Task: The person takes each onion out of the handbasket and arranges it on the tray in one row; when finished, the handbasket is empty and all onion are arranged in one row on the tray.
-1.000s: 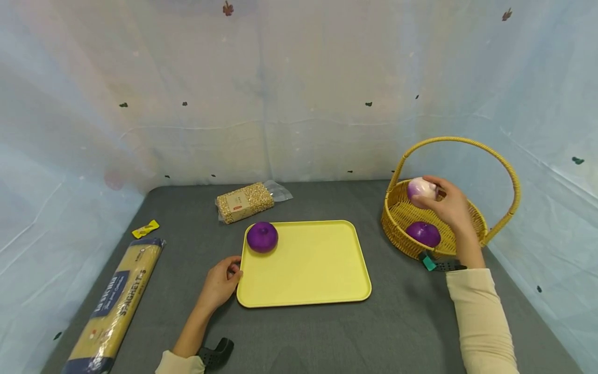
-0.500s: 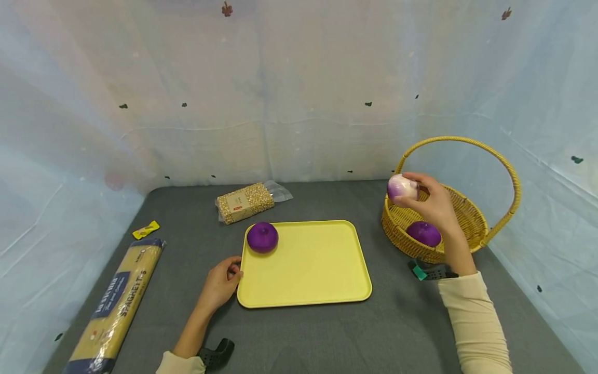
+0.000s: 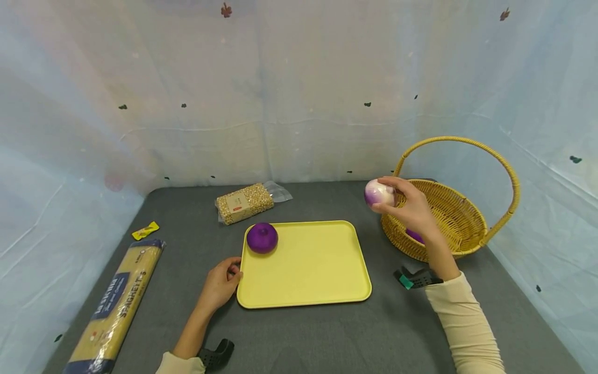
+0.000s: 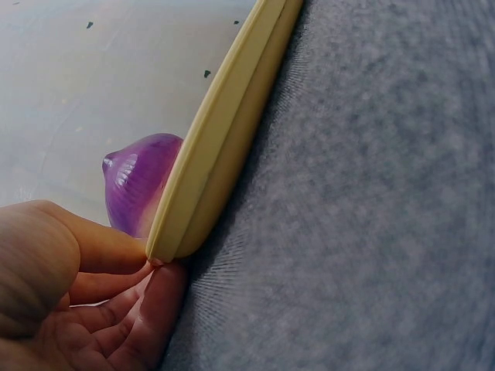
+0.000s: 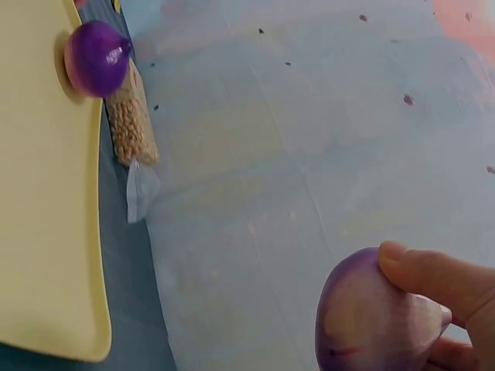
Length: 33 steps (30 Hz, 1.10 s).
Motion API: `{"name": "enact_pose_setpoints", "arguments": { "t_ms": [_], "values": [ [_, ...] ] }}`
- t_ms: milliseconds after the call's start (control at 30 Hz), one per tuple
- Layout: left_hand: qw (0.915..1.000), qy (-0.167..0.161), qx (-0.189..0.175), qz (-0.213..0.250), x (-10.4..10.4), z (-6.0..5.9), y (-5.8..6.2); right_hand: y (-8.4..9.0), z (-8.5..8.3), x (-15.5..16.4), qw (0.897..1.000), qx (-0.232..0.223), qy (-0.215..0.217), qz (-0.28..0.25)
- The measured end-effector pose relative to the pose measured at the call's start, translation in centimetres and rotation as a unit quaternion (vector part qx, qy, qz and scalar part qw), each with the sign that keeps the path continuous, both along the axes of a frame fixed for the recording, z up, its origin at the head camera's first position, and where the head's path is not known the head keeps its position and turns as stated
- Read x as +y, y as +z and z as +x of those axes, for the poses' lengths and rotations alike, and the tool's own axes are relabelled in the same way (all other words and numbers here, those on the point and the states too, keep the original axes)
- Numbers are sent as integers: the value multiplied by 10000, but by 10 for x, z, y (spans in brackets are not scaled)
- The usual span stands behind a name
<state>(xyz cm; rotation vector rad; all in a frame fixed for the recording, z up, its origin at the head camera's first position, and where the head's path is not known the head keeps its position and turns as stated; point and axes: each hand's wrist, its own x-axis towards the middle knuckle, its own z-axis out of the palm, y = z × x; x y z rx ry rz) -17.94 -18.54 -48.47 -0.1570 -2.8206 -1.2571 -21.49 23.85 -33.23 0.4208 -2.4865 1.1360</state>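
My right hand (image 3: pixel 411 208) holds a white-and-purple onion (image 3: pixel 379 193) between thumb and fingers, in the air by the left rim of the wicker basket (image 3: pixel 455 215). Its pale side and pointed tip show in the right wrist view, where the onion (image 5: pixel 371 317) fills the lower right. Partly hidden behind that hand, a purple onion (image 3: pixel 414 236) lies in the basket. My left hand (image 3: pixel 221 283) pinches the left edge of the yellow tray (image 3: pixel 308 265); in the left wrist view its thumb and fingers meet at the tray rim (image 4: pixel 205 154). Another purple onion (image 3: pixel 262 238) sits on the tray's far left corner.
Behind the tray lies a clear bag of yellowish grains (image 3: pixel 246 202). A long spaghetti packet (image 3: pixel 117 306) runs along the table's left side, with a small yellow wrapped packet (image 3: pixel 146 230) beyond it. The basket's tall handle (image 3: pixel 506 171) arches above its opening.
My right hand has carried the white-and-purple onion leftward from above the basket to just past its left rim. The left hand and the tray have stayed put.
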Motion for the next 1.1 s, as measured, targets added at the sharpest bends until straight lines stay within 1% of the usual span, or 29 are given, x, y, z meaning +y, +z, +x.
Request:
{"name": "enact_pose_setpoints", "arguments": {
  "t_ms": [167,233,333,467,633,933,1100],
  "values": [
    [10000,-32,-5,92,-1,1,1,-17,-14,-3,9997,128,190,-14],
    [9999,-41,-30,100,-1,1,2,-21,-18,-5,9996,142,242,34],
    [9999,-64,-79,83,-1,1,3,-23,-20,-12,9992,165,353,81],
    [9999,-79,-91,82,-2,0,4,-22,-22,-22,9988,167,470,14],
    [9999,-84,-80,53,-2,-1,4,-25,-25,-33,9977,209,642,15],
    [9999,-66,-113,-9,-1,0,3,-34,-32,-55,9951,205,928,270],
    [9999,-88,-80,21,0,0,3,-40,-34,-65,9931,219,1116,287]
  ]
}}
